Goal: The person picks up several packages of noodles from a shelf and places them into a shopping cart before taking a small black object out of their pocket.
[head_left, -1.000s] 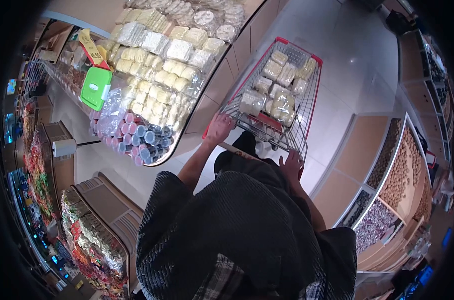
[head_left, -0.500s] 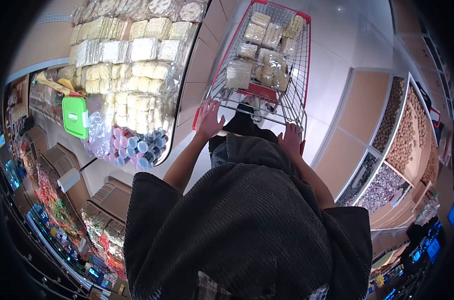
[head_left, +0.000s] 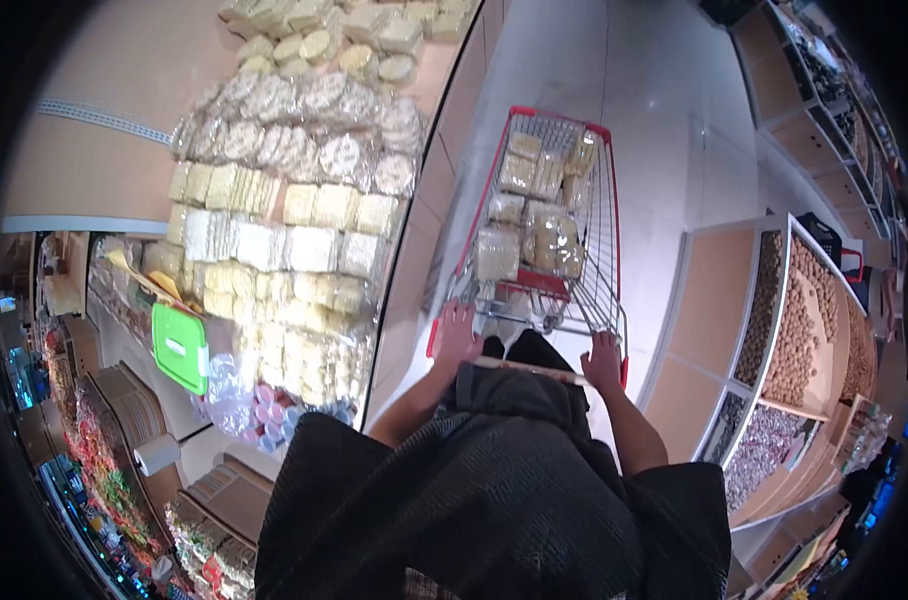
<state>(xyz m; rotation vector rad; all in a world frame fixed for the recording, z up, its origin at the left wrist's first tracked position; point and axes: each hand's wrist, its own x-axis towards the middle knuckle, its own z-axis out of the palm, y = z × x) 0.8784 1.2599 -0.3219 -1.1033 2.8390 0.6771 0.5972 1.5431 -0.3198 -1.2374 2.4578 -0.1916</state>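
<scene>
A metal shopping cart (head_left: 615, 240) with red trim stands in front of me, holding several clear packages of pale, dried noodle-like blocks (head_left: 549, 240). At the left end of its handle, my left hand (head_left: 458, 335) rests with the fingers pointing forward over the bar. My right hand (head_left: 603, 360) lies on the right end near the red corner. Whether the fingers of either hand wrap round the bar is hard to tell, as their undersides are hidden.
On the left, a display table carries rows of packaged noodles (head_left: 314, 260), a green-lidded container (head_left: 180, 348) and small round-lidded cups (head_left: 271, 412). Wooden bins (head_left: 796, 345) of nuts stand on the right. Pale floor tiles (head_left: 654, 150) stretch ahead.
The cart and both hands appear lower in view, as do the display table's goods and the bins. More of the aisle ahead shows. Both hands remain at the cart's handle.
</scene>
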